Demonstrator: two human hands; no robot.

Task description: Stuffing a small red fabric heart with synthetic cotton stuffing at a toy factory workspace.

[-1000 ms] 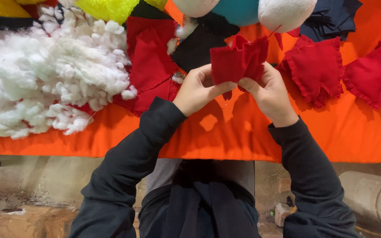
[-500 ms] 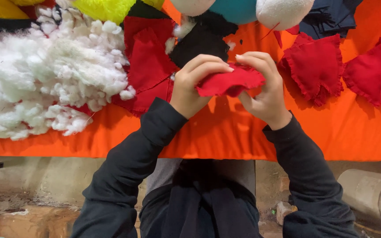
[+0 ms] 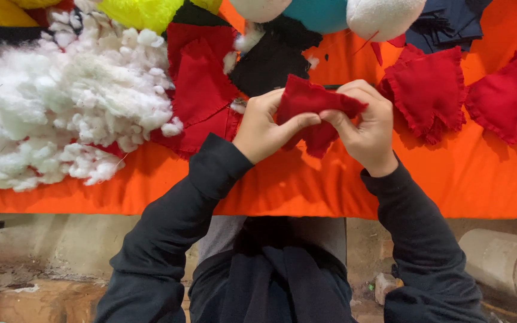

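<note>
The red cloth (image 3: 312, 104) lies with its long axis from 9 to 3 o'clock above the table (image 3: 450, 185), both hands equally near, left fingers (image 3: 297, 124) and right fingers (image 3: 354, 90) clamped on it.

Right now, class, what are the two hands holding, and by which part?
Both hands, left hand and right hand, pinch a red cloth piece along its upper edge.
</note>
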